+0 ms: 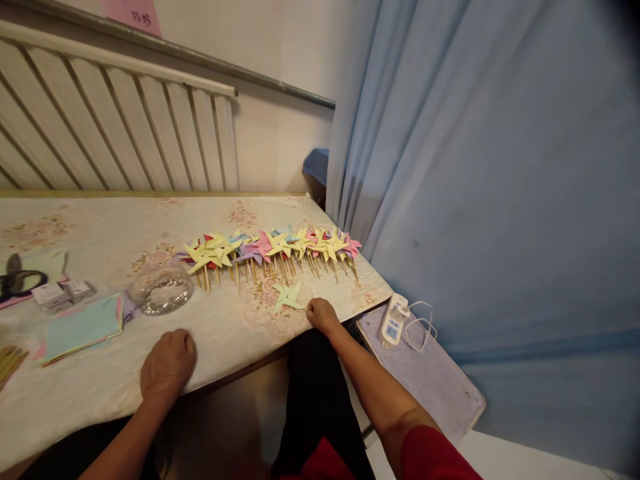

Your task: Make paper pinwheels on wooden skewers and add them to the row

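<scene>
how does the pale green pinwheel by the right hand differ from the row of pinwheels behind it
The pale green pinwheel is a single pale hue; the row of pinwheels mixes yellow, pink, purple, blue and red. The pale green pinwheel sits apart, at the right hand; those in the row crowd and overlap. Both show pointed blades with small centre dots.

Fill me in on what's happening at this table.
A person's right hand is closed beside a pale green pinwheel, apparently holding it. The left hand rests curled near the table's front edge. Many other pinwheels are bunched in a row farther back, with coloured paper off to the left.
</scene>
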The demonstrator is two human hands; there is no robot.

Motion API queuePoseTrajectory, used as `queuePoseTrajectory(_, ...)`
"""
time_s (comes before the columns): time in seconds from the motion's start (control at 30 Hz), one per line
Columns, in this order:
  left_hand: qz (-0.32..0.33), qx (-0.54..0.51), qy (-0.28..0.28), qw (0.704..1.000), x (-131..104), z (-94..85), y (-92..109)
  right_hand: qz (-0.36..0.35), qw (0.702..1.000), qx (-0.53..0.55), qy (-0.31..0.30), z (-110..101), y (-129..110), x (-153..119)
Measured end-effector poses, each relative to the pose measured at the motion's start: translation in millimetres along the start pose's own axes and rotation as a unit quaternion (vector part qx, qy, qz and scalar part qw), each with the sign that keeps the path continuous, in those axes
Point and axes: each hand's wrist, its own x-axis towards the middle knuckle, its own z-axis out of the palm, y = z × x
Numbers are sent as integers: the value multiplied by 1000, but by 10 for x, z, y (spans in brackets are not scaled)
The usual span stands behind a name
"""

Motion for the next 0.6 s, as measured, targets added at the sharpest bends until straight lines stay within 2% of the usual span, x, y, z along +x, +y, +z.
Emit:
queuePoseTrajectory(0.13, 20, 48, 5, 999, 9, 15, -17, -9, 999, 24, 23, 43, 53, -6)
queuePoseTrajectory(0.43, 13, 57, 2, 998, 14, 30, -22, -22, 991, 95, 94, 104, 188, -18)
queuePoseTrajectory(0.6, 25, 62, 1, 998, 35, 58, -51, -12, 981, 133, 144, 110, 353, -14)
